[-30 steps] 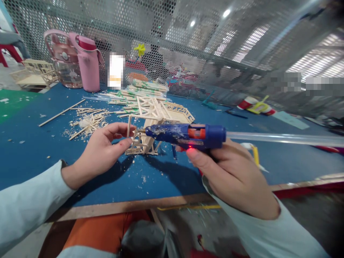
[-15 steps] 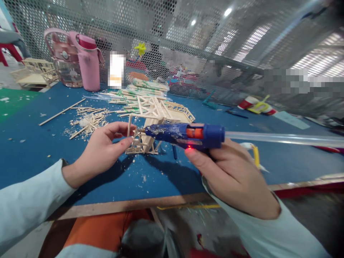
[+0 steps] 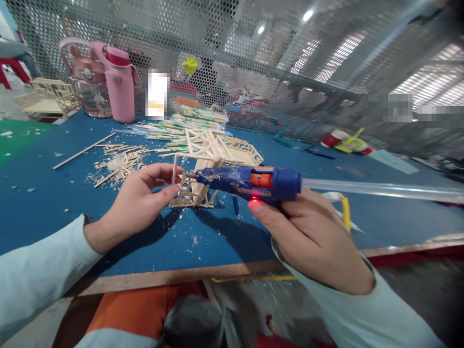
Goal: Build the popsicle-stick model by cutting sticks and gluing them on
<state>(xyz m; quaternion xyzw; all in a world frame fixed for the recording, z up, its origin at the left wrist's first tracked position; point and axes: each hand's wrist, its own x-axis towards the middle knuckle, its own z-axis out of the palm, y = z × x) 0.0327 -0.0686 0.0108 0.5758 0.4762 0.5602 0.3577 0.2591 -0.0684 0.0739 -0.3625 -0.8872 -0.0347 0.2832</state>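
A model built of thin wooden sticks (image 3: 203, 181) stands on the blue table. My left hand (image 3: 139, 203) is closed on its left side, thumb and fingers around the sticks of the frame. In my right hand (image 3: 308, 232) is a blue glue gun (image 3: 232, 181), its handle hidden in my grip. The metal nozzle points left and reaches the stick frame close to my left fingers; whether it touches cannot be made out. A red light glows on the gun by my thumb, and a long clear glue stick (image 3: 377, 187) runs out of its back end.
Behind the model lie bundled sticks (image 3: 199, 116). Broken sticks and crumbs (image 3: 119, 162) are heaped at left. A pink bottle (image 3: 121, 89) and a clear jug (image 3: 90, 92) stand at the back left, before a perforated metal screen (image 3: 145, 29). Yellow-handled cutters (image 3: 345, 212) lie beyond my right hand.
The glue gun and my right hand have shifted very slightly to the left. My left hand and the stick model look the same.
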